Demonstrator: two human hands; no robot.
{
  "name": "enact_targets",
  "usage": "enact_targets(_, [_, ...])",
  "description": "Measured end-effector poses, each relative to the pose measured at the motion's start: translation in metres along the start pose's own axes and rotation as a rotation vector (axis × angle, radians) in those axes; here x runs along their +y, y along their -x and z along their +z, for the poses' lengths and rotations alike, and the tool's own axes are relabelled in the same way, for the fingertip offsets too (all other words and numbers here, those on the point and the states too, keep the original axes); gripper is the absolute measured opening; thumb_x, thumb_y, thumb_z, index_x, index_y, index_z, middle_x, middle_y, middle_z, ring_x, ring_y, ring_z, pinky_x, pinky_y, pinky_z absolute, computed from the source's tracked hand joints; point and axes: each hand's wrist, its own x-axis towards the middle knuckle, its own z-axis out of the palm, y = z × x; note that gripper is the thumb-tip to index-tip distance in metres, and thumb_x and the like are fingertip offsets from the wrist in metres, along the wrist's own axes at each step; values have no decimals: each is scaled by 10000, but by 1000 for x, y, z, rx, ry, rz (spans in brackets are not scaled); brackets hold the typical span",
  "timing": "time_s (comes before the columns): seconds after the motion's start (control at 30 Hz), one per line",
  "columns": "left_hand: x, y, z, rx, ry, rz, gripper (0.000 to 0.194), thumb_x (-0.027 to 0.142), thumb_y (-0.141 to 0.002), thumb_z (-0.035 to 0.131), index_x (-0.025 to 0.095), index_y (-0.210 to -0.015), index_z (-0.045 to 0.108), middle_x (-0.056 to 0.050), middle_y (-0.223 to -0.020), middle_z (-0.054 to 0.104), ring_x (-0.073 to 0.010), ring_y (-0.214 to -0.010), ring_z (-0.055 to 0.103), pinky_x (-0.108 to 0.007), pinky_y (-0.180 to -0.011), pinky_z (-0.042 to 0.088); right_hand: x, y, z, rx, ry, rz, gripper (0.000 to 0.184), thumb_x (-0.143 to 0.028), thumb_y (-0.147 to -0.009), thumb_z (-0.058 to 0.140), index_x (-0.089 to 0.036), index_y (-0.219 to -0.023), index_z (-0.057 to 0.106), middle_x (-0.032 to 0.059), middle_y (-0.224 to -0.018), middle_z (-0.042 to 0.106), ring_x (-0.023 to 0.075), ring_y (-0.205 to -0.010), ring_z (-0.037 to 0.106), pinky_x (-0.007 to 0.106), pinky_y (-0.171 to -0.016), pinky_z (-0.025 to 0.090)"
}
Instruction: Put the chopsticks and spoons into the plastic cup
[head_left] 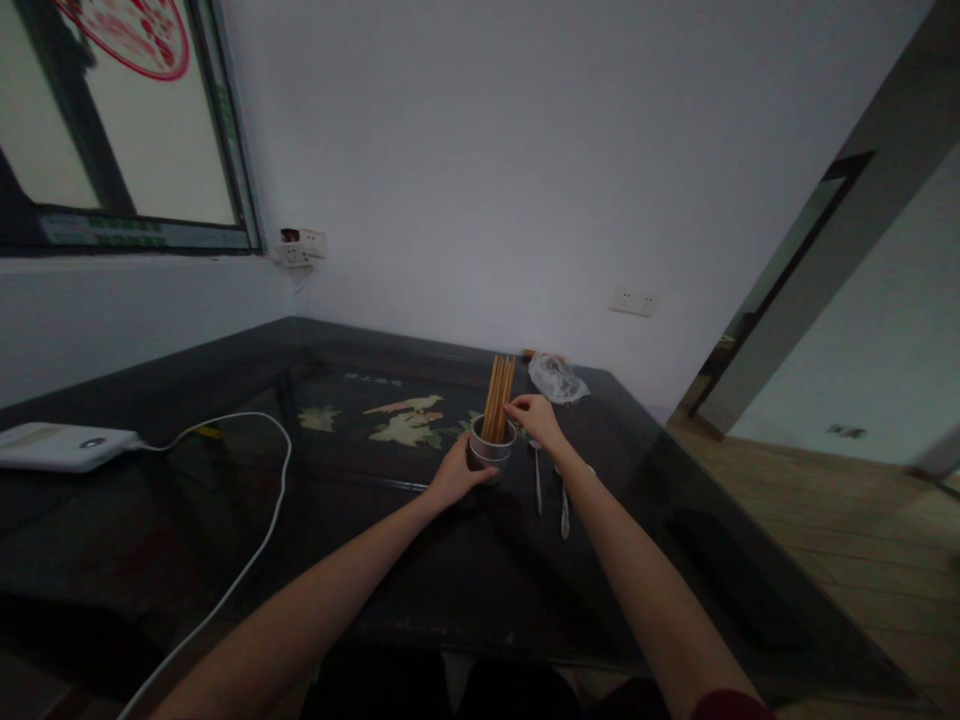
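A metal cup (491,455) stands on the dark table with a bundle of wooden chopsticks (498,395) upright in it. My left hand (459,470) is wrapped round the cup's left side, thumb across its front. At the right edge of the bundle, my right hand (532,412) has its thumb and forefinger pinched against the chopsticks; whether it grips just one of them is too small to tell. To the right of the cup lie a metal spoon (538,480) and another piece of cutlery (565,510), partly hidden by my right forearm.
Behind my right hand sits a crumpled clear plastic bag (556,380) near the wall. A white device (67,446) with a white cable (281,490) occupies the table's left. A dark flat object (735,575) lies near the right edge. Wall sockets (634,301) are beyond.
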Motion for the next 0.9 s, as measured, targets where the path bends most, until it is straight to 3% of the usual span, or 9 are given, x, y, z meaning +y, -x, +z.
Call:
enact_targets(0.4, [-2,0,0,-6,7,1,606,290,-602,768,147,-1121,489,-105,-1121,618,-245,-1039,586,-398,-919,445,-4,4,-1,-7,11,24,223,-338,-753,600,-148,-717,711,39,-637,679,133,-554,585,212,-522,385])
enact_targets(0.6, [-5,-1,1,8,-6,-14,626,291,-590,776,148,-1133,497,-111,-1133,614,-254,-1050,580,-409,-929,438,-4,12,-9,3,27,37,323,-398,-810,529,-138,-771,716,47,-657,677,137,-566,583,216,-522,374])
enact_targets(0.73, [-4,-1,1,0,-13,-19,619,291,-600,770,145,-1134,494,-112,-1138,612,-252,-1051,582,-411,-933,438,-1,28,-22,0,-53,23,355,-410,-810,503,-121,-800,708,53,-668,671,134,-554,565,221,-525,391])
enact_targets(0.9, [3,1,0,-19,3,-17,594,282,-619,759,135,-1127,490,-115,-1134,611,-248,-1054,583,-405,-933,442,7,71,-31,-20,-188,48,324,-392,-776,512,-130,-816,700,46,-690,658,134,-563,555,221,-518,407])
